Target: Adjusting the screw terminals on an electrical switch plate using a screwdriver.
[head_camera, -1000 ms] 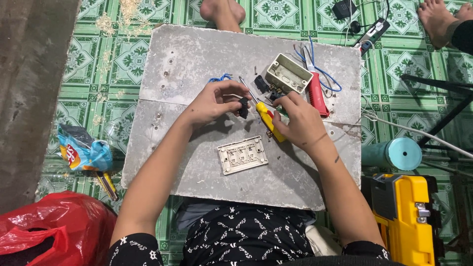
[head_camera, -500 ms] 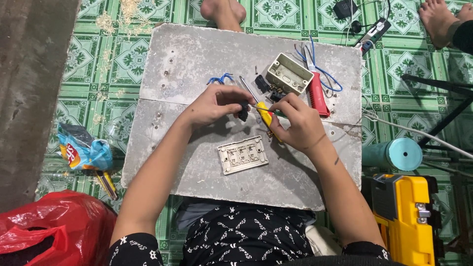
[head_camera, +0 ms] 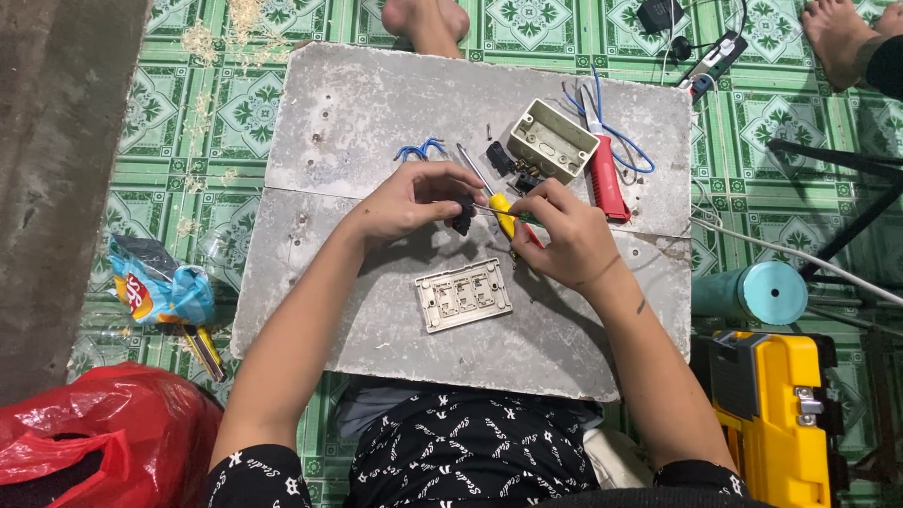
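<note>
A black switch (head_camera: 462, 216) is pinched in the left hand (head_camera: 406, 199) over the grey slab (head_camera: 376, 103) on green tiles (head_camera: 179, 122); the right hand (head_camera: 564, 235) grips one screwdriver (head_camera: 501, 213). One plate (head_camera: 464, 294), one box (head_camera: 553, 141).

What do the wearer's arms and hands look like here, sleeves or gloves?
No gloves: the left hand and right hand are bare, and both forearms are uncovered. Short black sleeves with a small white printed pattern end near the upper arm, matching the shirt. The right forearm carries a few small dark marks near the wrist. No watch, rings or bracelets show.
</note>
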